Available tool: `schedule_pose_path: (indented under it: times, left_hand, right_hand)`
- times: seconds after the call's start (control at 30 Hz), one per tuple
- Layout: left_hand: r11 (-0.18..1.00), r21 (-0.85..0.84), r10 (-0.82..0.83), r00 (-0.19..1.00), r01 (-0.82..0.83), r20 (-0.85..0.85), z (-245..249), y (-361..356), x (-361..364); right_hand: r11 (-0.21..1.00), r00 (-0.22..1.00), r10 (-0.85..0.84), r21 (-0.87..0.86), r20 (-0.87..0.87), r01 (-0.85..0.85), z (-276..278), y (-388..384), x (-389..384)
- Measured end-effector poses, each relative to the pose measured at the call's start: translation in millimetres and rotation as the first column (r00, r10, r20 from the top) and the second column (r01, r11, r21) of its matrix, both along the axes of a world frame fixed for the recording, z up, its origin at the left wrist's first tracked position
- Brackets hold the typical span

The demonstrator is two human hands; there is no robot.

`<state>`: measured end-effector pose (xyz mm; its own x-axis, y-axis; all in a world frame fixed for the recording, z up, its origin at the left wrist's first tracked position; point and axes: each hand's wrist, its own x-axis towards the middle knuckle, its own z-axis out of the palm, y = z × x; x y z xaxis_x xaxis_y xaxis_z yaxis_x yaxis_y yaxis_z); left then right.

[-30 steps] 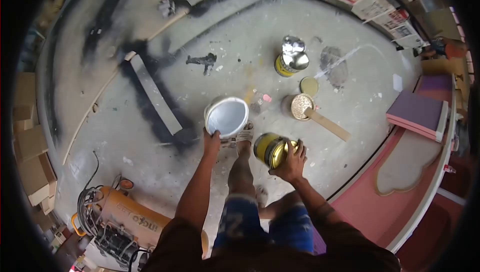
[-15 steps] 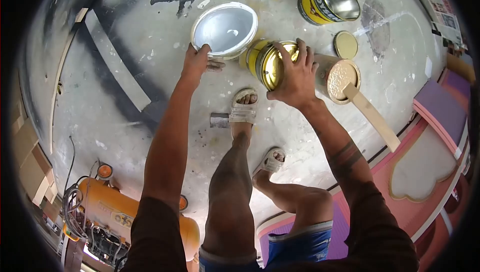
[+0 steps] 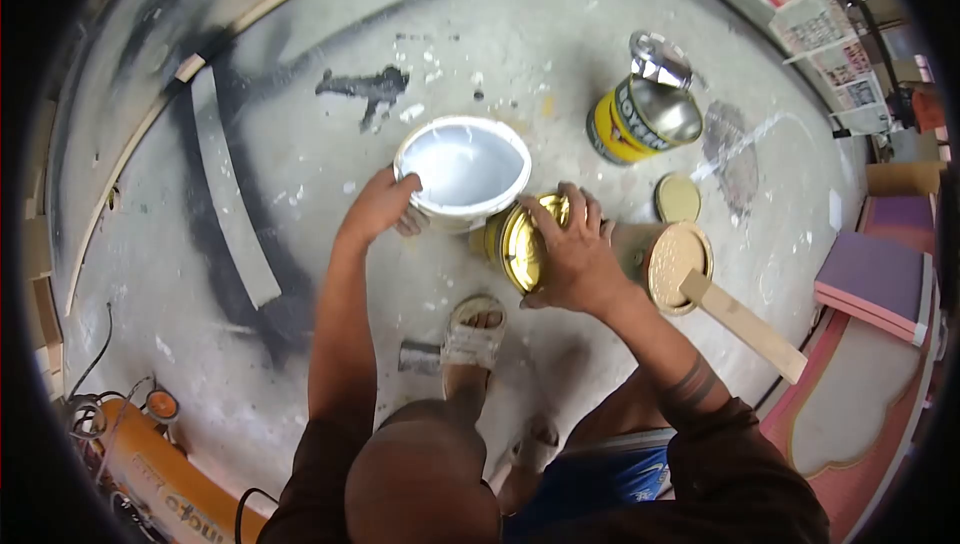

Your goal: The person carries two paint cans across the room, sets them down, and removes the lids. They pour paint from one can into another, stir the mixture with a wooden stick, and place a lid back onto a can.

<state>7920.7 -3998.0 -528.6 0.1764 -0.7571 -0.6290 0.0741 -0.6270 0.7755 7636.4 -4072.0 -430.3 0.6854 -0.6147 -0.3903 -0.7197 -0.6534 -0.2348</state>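
Observation:
My left hand (image 3: 382, 206) grips the left rim of a white container (image 3: 462, 166), its thumb over the edge; a pale bluish-white inside shows. My right hand (image 3: 578, 256) is spread over the top of a yellow can (image 3: 524, 244) with a shiny gold lid or inner surface, tilted beside the white container. Right of that hand, a can of beige paint (image 3: 676, 250) has a flat wooden stick (image 3: 745, 326) leaning out of it. A small round lid (image 3: 678, 198) lies behind the beige can.
An opened yellow Boysen can (image 3: 640, 124) with its lid bent up stands farther back. An orange compressor (image 3: 165, 474) is at lower left, a pale strip (image 3: 230, 194) lies on the floor at left, and pink and purple panels (image 3: 870, 284) are at right.
The view has shifted, so the floor things appear lower. My hands keep their holds on the white container and yellow can. My knee is now closer to the camera.

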Motion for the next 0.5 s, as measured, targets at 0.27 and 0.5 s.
schedule_pose_path:
  times: [0.27,0.5]
  left_hand:
    - [0.998,-0.013,0.065,0.996,-0.065,0.058,-4,-1,-12]
    - [0.984,-0.092,0.169,0.969,-0.154,0.179,-1,-3,-17]
  right_hand:
    - [0.997,0.999,-0.037,-0.062,-0.019,0.036,6,1,4]
    - [0.958,0.99,0.09,-0.28,0.106,-0.057,7,34,0]
